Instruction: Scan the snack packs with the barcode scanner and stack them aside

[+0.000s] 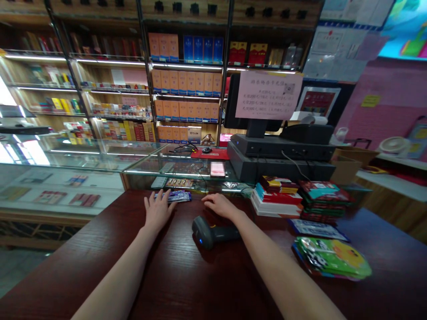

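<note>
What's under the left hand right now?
The left hand partly covers some flat purple packets on the dark counter; their right ends show. How many there are, and anything beneath the palm, cannot be seen.

The scanner (204, 233) lies on the counter (187, 284), between both forearms. Packets (182, 196) lie at the left hand (158, 212), left of the right hand (220, 206). A box stack (275, 203) stands further right, before the cash register (283, 149). The glass case (173, 165) stands behind the packets; shelves (187, 95) stand behind the case.
</note>
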Available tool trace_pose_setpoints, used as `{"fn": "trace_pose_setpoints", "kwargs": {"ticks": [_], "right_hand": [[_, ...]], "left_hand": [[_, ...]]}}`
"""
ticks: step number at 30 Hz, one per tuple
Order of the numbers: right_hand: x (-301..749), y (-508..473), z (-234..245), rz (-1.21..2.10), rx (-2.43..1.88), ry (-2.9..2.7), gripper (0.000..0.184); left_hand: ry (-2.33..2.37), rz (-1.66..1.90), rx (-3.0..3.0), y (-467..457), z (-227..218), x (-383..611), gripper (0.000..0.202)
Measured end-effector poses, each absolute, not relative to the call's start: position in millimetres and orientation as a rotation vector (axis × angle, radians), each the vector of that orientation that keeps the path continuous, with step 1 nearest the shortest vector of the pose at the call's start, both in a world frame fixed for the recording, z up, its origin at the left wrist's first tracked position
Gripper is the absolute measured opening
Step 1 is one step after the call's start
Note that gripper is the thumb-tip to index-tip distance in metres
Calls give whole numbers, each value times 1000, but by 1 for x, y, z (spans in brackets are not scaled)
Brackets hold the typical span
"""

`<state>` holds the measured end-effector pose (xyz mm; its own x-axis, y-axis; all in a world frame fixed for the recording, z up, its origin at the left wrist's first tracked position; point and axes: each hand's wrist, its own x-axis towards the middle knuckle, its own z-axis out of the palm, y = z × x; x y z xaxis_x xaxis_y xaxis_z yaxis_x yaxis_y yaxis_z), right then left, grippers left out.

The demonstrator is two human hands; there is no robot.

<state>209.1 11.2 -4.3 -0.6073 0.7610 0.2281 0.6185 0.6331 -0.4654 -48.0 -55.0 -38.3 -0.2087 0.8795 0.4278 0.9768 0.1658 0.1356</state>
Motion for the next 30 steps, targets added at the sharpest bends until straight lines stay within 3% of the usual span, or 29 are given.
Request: {"fn": "trace_pose_setpoints", "kwargs": {"ticks": [6, 30], "right_hand": [[204, 10, -8, 499, -1098, -2459, 28], [230, 2, -16, 436, -1195, -2429, 29]], "left_hand": [[-2446, -419, -1739, -43, -48, -59, 77], [-1973, -412, -2145, -39, -56, -3, 57]]}}
